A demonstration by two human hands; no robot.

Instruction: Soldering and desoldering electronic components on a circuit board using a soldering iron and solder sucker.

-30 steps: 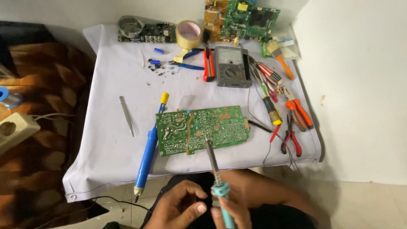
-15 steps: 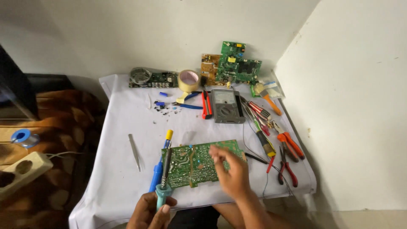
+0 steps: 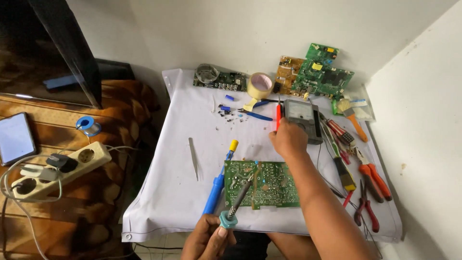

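- left hand [image 3: 208, 238] at bottom edge of view, fingers curled tight around the teal handle of a soldering iron [image 3: 237, 203]; iron angled up and right, its metal tip over the middle of the green circuit board [image 3: 262, 184]
- can't tell whether the tip actually touches the board or sits just above it
- board lies flat at the near edge of the white sheet [image 3: 163, 202] covering the table, solder side up
- right hand [image 3: 288, 138] reached forward past the board's far edge, fingers bunched together at the lower end of a red probe [image 3: 278, 115]; looks like a pinch on it, fingertips hidden behind the knuckles so not certain
- red probe lies just left of the grey analog multimeter [image 3: 303, 119], roughly parallel to its side
- right forearm crosses the board's right edge
- blue desoldering pump [image 3: 219, 180] with yellow cap lies just left of the board, diagonal, touching or nearly touching its left edge
- metal tweezers [image 3: 193, 157] further left on the sheet, well apart from the board
- far side: roll of beige tape [image 3: 260, 85], blue-handled cutters [image 3: 255, 114], scatter of small loose components [image 3: 228, 114], more circuit boards [image 3: 315, 74] against the wall
- right side: row of screwdrivers, orange-handled pliers [image 3: 375, 177], red-handled pliers [image 3: 366, 209], small brush [image 3: 353, 120]
- off the table at left: white power strip [image 3: 57, 171] with plugs in, solder spool [image 3: 88, 125], phone [image 3: 15, 138], dark screen above
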